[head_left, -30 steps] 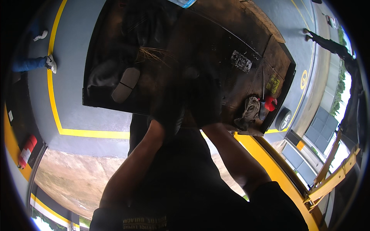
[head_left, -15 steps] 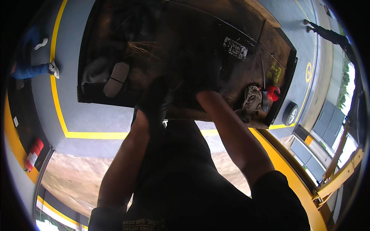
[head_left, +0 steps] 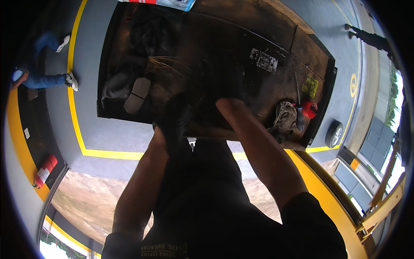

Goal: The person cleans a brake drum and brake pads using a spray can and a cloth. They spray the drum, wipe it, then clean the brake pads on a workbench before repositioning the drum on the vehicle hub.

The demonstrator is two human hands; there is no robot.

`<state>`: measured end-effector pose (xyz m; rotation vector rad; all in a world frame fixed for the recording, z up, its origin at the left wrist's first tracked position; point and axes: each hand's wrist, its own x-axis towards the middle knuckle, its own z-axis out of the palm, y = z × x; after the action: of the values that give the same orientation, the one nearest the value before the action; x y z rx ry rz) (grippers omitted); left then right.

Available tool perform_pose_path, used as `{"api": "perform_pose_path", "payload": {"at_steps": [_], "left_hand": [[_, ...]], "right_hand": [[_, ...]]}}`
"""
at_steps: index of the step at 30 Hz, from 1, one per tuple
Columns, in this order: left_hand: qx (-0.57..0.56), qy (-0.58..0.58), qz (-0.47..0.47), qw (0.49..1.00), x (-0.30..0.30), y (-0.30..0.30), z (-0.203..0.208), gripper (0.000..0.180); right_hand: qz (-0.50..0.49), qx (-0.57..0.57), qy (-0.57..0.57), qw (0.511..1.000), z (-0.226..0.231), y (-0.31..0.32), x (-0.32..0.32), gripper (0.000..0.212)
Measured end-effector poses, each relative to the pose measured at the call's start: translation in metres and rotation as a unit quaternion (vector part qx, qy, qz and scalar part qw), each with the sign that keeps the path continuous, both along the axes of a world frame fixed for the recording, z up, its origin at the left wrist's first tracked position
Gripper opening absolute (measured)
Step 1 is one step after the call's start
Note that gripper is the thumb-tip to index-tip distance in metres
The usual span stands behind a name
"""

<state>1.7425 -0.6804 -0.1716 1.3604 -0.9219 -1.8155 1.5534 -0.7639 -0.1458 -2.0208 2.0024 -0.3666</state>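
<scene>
Both of my hands wear black gloves and reach over a dark, stained worktop [head_left: 241,116]. My left hand [head_left: 174,118] is low over its near edge, and my right hand [head_left: 228,84] is farther in, near the middle. The dark gloves blend into the shaded surface, so the fingers and anything in them cannot be made out. Left of my left hand lies a grey, curved pad with a groove across it [head_left: 137,95], like a brake pad. Beyond it are thin straw-coloured strands [head_left: 166,64]. To the right of my right hand sits a crumpled, mottled rag [head_left: 284,117].
A red cup [head_left: 309,109] and a yellow-green patch [head_left: 310,85] are at the worktop's right end. A red-and-blue package [head_left: 172,3] shows at the top edge. A wheel [head_left: 334,134] rests on the floor at right. People stand at both sides; a red fire extinguisher [head_left: 45,171] is at left.
The surroundings have shifted slightly right and down in view. The red-and-blue package has come into sight at the top. More of the person at left shows. My hands stay over nearly the same spots.
</scene>
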Motion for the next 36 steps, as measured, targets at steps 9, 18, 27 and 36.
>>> {"api": "perform_pose_path", "payload": {"at_steps": [9,18,27,36], "left_hand": [[-0.131,-0.375,-0.499,0.77,-0.001,-0.054,0.048,0.051],[-0.185,-0.607,-0.369,0.679,0.006,-0.059,0.026,0.056],[-0.392,-0.513,-0.486,0.589,0.005,-0.022,0.022,0.071],[-0.287,-0.288,-0.269,0.873,-0.009,-0.035,0.053,0.034]], "right_hand": [[-0.037,-0.071,-0.141,0.987,-0.014,0.045,-0.051,0.028],[-0.111,0.062,-0.201,0.971,-0.014,0.078,-0.024,0.031],[-0.09,-0.029,-0.222,0.97,-0.042,0.059,0.014,0.026],[-0.009,-0.036,-0.008,0.999,-0.016,0.052,0.002,0.03]]}}
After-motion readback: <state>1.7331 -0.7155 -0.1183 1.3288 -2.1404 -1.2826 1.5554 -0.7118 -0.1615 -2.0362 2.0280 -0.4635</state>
